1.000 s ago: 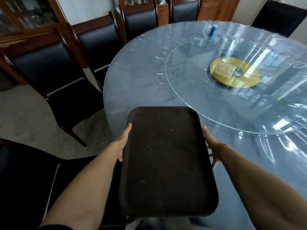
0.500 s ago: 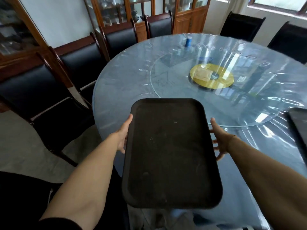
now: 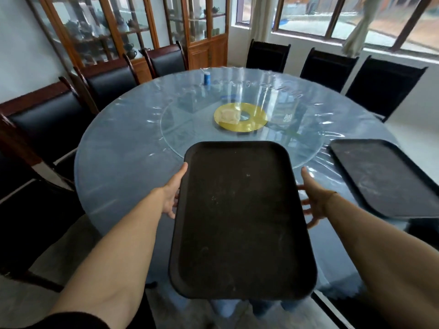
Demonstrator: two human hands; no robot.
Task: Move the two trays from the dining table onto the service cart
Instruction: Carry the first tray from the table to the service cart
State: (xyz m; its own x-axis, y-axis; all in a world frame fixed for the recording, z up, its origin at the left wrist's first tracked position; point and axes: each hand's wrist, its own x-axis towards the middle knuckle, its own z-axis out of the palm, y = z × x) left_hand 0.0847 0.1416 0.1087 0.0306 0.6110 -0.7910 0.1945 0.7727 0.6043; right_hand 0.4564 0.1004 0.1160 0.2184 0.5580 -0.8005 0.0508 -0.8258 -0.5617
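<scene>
A dark brown rectangular tray (image 3: 240, 219) is held level in front of me, above the near edge of the round dining table (image 3: 123, 157). My left hand (image 3: 172, 194) grips its left rim, thumb on top. My right hand (image 3: 313, 200) holds the right rim with fingers spread under it. A second dark tray (image 3: 384, 176) lies flat on the table at the right, its near corner overhanging the table edge. No service cart is in view.
The table has a plastic cover and a glass turntable (image 3: 190, 129) with a yellow disc (image 3: 240, 117) at its centre; a small blue can (image 3: 207, 78) stands at the far side. Black chairs (image 3: 47, 119) ring the table. Wooden glass cabinets (image 3: 114, 32) line the back wall.
My view has tilted up and swung right, bringing the second tray and the windows into sight. The held tray stays between both hands, slightly higher over the table edge.
</scene>
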